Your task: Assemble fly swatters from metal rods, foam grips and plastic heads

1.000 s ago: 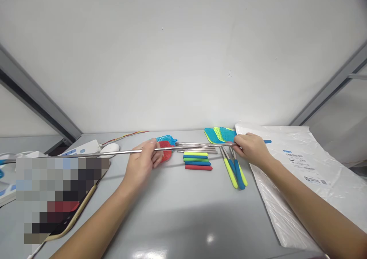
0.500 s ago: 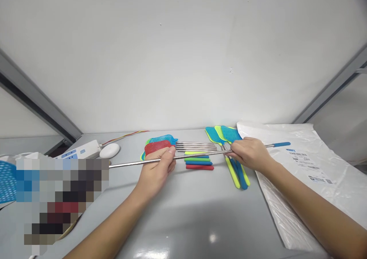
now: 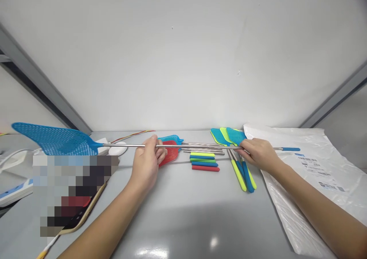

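Across the view stretches a fly swatter (image 3: 57,138) with a blue mesh head on the left, a long metal rod and a blue grip at the far right. My left hand (image 3: 147,161) is closed around the rod, not far from the head. Farther right, my right hand (image 3: 255,152) also grips the rod. Behind it on the table lie loose swatter heads, a red one (image 3: 170,154) on top, beside several metal rods (image 3: 200,148). Just in front are several coloured handle grips (image 3: 205,169). Near my right hand lie several swatters (image 3: 237,175) with blue and yellow-green handles.
A white plastic package (image 3: 304,198) covers the right side of the grey table (image 3: 183,213). On the left are a phone (image 3: 83,215), partly blurred out, a round white object (image 3: 118,149) and a power strip (image 3: 17,192). A white wall (image 3: 183,60) stands behind.
The held swatter has come more level, its blue head rising fully into view at the left. My left hand has shifted left along the rod. The camera view has moved slightly left.
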Demonstrator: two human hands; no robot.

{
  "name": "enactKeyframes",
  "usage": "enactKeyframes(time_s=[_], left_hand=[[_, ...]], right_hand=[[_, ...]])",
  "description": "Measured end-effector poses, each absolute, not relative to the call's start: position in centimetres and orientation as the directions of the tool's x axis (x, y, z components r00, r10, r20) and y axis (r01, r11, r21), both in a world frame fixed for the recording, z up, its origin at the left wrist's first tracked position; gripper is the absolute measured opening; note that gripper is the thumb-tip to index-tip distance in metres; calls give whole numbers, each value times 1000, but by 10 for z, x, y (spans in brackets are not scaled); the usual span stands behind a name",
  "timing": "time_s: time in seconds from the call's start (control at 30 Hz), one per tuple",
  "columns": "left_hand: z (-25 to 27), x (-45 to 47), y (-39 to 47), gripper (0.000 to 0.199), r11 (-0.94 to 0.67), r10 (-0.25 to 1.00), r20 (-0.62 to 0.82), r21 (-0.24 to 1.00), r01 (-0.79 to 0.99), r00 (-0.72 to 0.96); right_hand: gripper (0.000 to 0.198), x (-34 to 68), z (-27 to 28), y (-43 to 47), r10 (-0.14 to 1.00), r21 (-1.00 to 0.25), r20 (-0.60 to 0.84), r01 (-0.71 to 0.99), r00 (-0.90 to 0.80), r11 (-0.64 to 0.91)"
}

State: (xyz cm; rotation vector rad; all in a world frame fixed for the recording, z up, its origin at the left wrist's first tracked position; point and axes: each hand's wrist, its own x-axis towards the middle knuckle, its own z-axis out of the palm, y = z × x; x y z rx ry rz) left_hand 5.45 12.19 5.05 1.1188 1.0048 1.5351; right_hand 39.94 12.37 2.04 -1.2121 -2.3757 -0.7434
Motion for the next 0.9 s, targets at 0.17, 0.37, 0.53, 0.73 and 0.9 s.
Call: enactKeyframes(time_s=[0.17,0.37,0.53,0.73,0.9], left_hand=[[48,76,105,39,-85,994,95,981,-176,52],[45,77,103,42,-151,984,164,974,-168,70],[45,67,116,43,-184,983,178,962,-200,-47],[51,55,126,44,-212,971,166,929,-304,-170],[52,55,127,44,-186,976,121,894,-407,-180]], right_hand=[[22,363,27,103,561,267,564,777,-606,570],[27,364,31,103,520,320,595,774,-613,547],[33,384,29,118,519,332,597,778,-611,534],[33,396,24,124,551,310,598,802,-582,510],[32,396,20,123,599,283,561,813,-571,510]])
